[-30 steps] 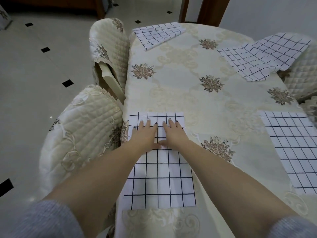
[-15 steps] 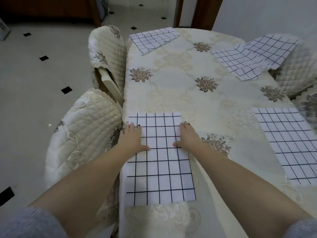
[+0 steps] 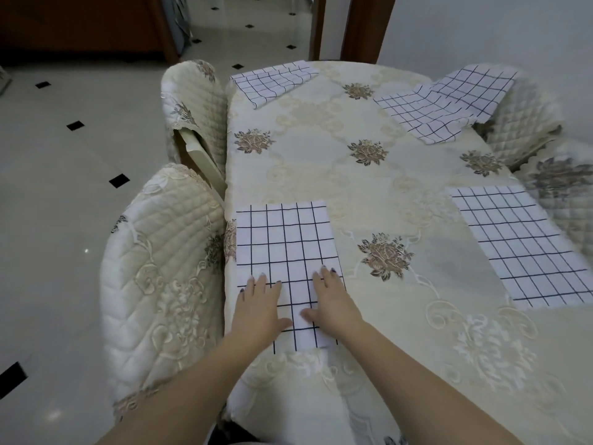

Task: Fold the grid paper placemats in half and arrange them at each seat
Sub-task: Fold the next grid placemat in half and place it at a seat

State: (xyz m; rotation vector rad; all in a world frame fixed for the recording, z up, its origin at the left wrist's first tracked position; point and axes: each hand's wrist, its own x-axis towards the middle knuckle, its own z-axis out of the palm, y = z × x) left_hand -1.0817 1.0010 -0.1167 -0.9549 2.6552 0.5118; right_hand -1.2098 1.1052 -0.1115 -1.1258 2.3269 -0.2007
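Note:
A folded white grid placemat (image 3: 285, 248) lies flat at the table's near left edge. My left hand (image 3: 258, 303) rests palm down on its near left part, fingers spread. Beside it, my right hand (image 3: 332, 301) presses flat on the near right part. A second flat placemat (image 3: 519, 242) lies at the right seat. Another placemat (image 3: 272, 81) sits at the far left corner. At the far right, a loose, rumpled grid placemat (image 3: 446, 104) lies partly over a chair back.
The table carries a cream tablecloth with floral medallions (image 3: 386, 255). Quilted cream chairs stand at the near left (image 3: 160, 277), far left (image 3: 195, 104) and right (image 3: 526, 114). Tiled floor (image 3: 64, 139) lies to the left, a wooden door frame (image 3: 362, 27) beyond.
Both hands slid from the placemat's far half back toward me, first spreading to its side edges, and now rest flat on its near end. The view shifted forward.

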